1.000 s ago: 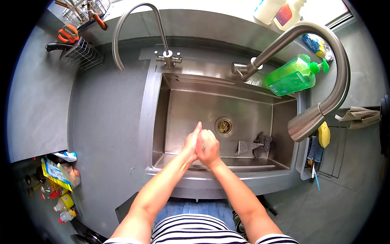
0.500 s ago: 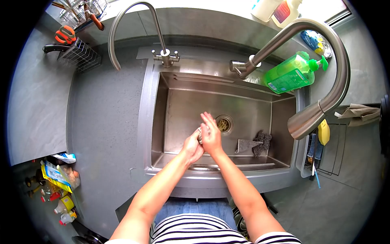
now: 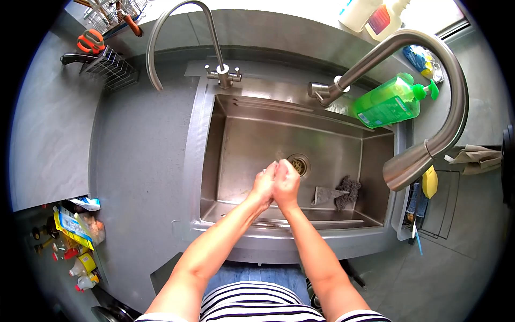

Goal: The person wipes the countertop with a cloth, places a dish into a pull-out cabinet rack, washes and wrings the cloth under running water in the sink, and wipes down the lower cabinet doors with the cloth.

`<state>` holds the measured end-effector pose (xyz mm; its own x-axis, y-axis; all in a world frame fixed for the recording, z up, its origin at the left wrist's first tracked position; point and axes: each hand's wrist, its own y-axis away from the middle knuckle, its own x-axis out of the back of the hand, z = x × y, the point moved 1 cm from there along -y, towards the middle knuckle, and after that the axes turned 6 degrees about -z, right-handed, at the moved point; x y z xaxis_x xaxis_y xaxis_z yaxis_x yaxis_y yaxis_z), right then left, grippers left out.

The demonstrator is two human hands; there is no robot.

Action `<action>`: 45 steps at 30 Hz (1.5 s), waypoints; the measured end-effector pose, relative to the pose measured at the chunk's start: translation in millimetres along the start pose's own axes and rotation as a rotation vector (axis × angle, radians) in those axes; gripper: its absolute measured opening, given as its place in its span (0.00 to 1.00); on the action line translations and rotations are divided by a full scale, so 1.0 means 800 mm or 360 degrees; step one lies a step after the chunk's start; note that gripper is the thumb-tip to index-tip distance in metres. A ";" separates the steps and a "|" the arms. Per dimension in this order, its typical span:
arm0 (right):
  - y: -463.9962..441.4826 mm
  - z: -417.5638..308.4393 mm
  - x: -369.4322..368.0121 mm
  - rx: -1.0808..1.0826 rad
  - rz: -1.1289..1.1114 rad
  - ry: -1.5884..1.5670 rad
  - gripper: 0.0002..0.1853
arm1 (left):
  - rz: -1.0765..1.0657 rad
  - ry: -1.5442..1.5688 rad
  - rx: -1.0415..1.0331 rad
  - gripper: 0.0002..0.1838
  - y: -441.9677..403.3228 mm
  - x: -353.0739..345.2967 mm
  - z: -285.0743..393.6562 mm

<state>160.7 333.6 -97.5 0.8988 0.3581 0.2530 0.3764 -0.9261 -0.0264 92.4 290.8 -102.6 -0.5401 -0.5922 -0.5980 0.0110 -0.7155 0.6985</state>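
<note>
Over the steel sink (image 3: 289,134), my left hand (image 3: 263,185) and my right hand (image 3: 286,182) are pressed against each other, just left of the drain strainer (image 3: 298,165). The fingers of both hands are curled inward and closed. Whatever lies between the palms, if anything, is hidden. A small pale spot shows at the left fingers, too small to name. To the right of my hands, a grey cloth (image 3: 326,195) and a dark scrubber (image 3: 348,192) lie on the sink floor.
A large curved faucet (image 3: 456,96) arches over the sink's right side, beside a green pump bottle (image 3: 389,104). A thin gooseneck tap (image 3: 224,75) stands at the back left. Orange-handled scissors (image 3: 90,42) sit in a wire basket (image 3: 112,70). A yellow sponge (image 3: 429,182) is at the right.
The right fingers, stretched out before, have curled in, and the hands have come closer together, slightly right. The whole view has shifted a little.
</note>
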 end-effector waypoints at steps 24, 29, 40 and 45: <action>0.040 -0.045 0.001 0.0939 -0.0462 0.0684 0.13 | -0.0114 0.0400 0.0259 0.15 -0.039 0.045 0.012; 0.006 -0.021 0.005 0.0745 -0.0346 0.0614 0.08 | -0.0157 0.0371 0.0171 0.14 -0.015 0.027 0.004; 0.014 0.027 0.009 -0.0157 -0.0320 -0.0238 0.08 | -0.0008 0.0298 -0.0287 0.21 0.010 0.029 0.008; 0.070 -0.053 -0.019 0.0425 -0.0478 0.0570 0.12 | -0.0049 0.0193 0.0126 0.13 -0.043 0.062 0.005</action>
<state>158.4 271.5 -61.9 0.6273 0.4966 0.6000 0.6914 -0.7097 -0.1354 62.2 287.8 -154.9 -0.4334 -0.6141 -0.6596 -0.0733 -0.7054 0.7050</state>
